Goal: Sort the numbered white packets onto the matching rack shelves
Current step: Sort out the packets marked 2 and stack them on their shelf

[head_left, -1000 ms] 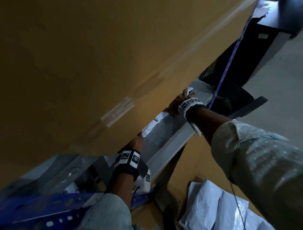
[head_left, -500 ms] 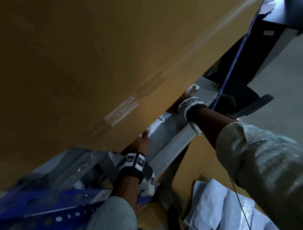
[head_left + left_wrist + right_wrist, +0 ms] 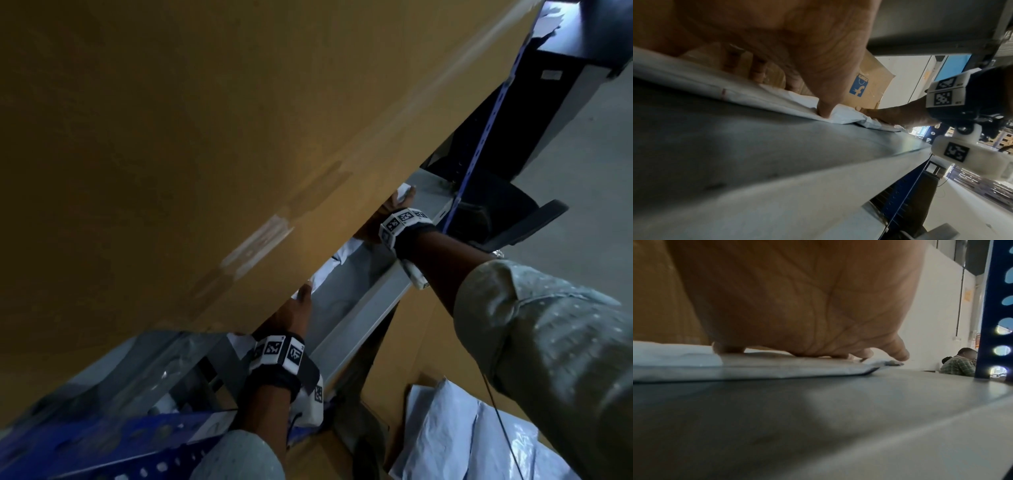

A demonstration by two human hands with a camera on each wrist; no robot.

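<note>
A white packet [image 3: 760,95] lies flat on the grey metal rack shelf [image 3: 777,154], right under a big cardboard box. My left hand [image 3: 797,91] rests on its near end, the thumb tip denting the plastic and the fingers standing on it behind. My right hand [image 3: 818,353] presses the packet's [image 3: 777,368] far end with flat fingers, thumb by the corner. In the head view both the left hand [image 3: 301,294] and the right hand [image 3: 400,200] reach under the box, and only strips of the packet [image 3: 342,257] show. No number on it is visible.
The brown cardboard box [image 3: 205,137] fills most of the head view and hangs low over the shelf [image 3: 363,308]. A blue perforated upright [image 3: 479,144] stands at the shelf's far end. Several white packets [image 3: 462,428] lie in a carton below right. A seated person [image 3: 957,361] is far behind.
Both hands stay on the packet under the box. My left hand has slid slightly further along the shelf, and its thumb now shows at the box's edge.
</note>
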